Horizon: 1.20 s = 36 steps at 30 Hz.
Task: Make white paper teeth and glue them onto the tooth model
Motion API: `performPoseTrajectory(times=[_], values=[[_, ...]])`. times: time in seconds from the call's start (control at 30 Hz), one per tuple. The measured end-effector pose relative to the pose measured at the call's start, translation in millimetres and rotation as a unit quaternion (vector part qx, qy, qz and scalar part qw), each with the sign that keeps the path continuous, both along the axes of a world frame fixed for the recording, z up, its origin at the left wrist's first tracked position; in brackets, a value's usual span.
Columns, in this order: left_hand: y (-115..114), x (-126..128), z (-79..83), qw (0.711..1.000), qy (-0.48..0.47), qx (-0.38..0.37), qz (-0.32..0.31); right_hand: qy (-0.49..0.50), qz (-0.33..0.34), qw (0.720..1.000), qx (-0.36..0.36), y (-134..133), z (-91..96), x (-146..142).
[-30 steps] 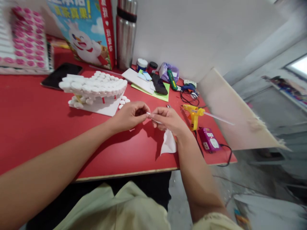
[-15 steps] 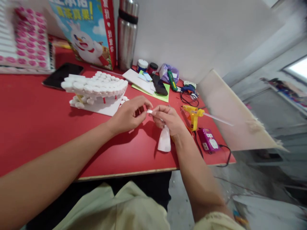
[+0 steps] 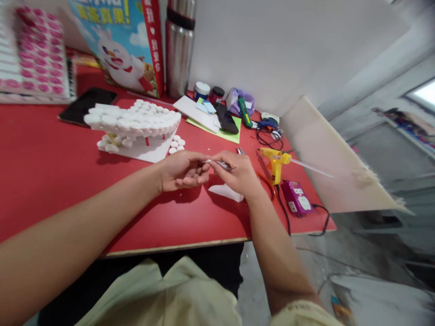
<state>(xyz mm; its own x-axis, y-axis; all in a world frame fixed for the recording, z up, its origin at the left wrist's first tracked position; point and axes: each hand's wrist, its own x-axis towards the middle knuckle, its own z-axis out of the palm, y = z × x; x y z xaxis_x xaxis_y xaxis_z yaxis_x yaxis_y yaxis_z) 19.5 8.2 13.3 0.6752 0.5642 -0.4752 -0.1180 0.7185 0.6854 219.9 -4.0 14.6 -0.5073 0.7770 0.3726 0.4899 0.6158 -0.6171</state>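
Note:
My left hand (image 3: 185, 172) is turned partly palm up, with its fingertips closed on one end of a small white piece (image 3: 208, 160) that I cannot make out well. From the other side my right hand (image 3: 237, 174) pinches the same piece, so the fingertips of both hands nearly touch. Below the right hand extends a thin white tapered strip (image 3: 224, 192), whose upper part the hand hides. Just beyond my left hand, several white round pieces (image 3: 176, 144) lie beside a white model (image 3: 132, 122) built of such pieces on a white board.
On the right are a yellow glue gun (image 3: 276, 163), a purple power socket (image 3: 296, 198) and orange-handled tool (image 3: 268, 184). Behind stand a steel flask (image 3: 180, 54), a printed bag (image 3: 125, 50) and small jars (image 3: 201, 90). A green cutter (image 3: 244, 112) and phone (image 3: 86, 105) lie farther back.
My left hand has rolled palm up and moved slightly nearer me. The white strip below my right hand has swung from hanging down to pointing left.

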Motion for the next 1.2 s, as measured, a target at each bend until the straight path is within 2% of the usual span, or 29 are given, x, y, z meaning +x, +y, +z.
performPoseTrajectory(times=[0.2,0.3,0.5,0.57,0.6,0.67,0.73,0.77,0.8,0.87,1.0,1.07,1.2], values=[[1,-2,0.1,0.998,-0.010,0.059,0.019,0.002,-0.059,0.998,-0.014,3,-4.0,3],[1,-3,-0.5,0.995,-0.008,0.097,0.013,0.008,-0.067,0.997,-0.025,3,-4.2,4],[-4,1,-2.3,0.963,0.073,0.259,0.030,0.043,-0.070,0.993,-0.081,3,-4.7,1],[-5,2,-4.2,0.927,0.134,0.350,0.022,0.062,-0.087,0.989,-0.100,2,-4.1,-3],[-5,3,-5.3,0.891,0.176,0.417,0.027,0.080,-0.100,0.985,-0.117,2,-3.6,-7],[-6,3,-7.4,0.782,0.272,0.559,0.044,0.144,-0.125,0.965,-0.179,1,-2.2,-13],[-5,4,-8.8,0.667,0.355,0.654,0.036,0.216,-0.136,0.929,-0.267,1,-1.1,-19],[-5,4,-9.3,0.625,0.387,0.678,0.021,0.242,-0.137,0.911,-0.305,1,-0.8,-20],[-4,4,-9.7,0.596,0.414,0.688,0.001,0.258,-0.138,0.897,-0.331,1,-0.7,-21],[-3,4,-11.1,0.575,0.449,0.683,-0.024,0.262,-0.139,0.894,-0.337,2,-1.3,-21],[-3,4,-15.9,0.588,0.470,0.658,-0.004,0.191,-0.148,0.942,-0.232,1,-5.6,-21],[-4,4,-17.2,0.583,0.473,0.661,0.015,0.155,-0.162,0.959,-0.174,1,-8.5,-23],[-7,6,-15.2,0.543,0.509,0.668,0.020,0.145,-0.181,0.964,-0.129,0,-10.4,-27]])
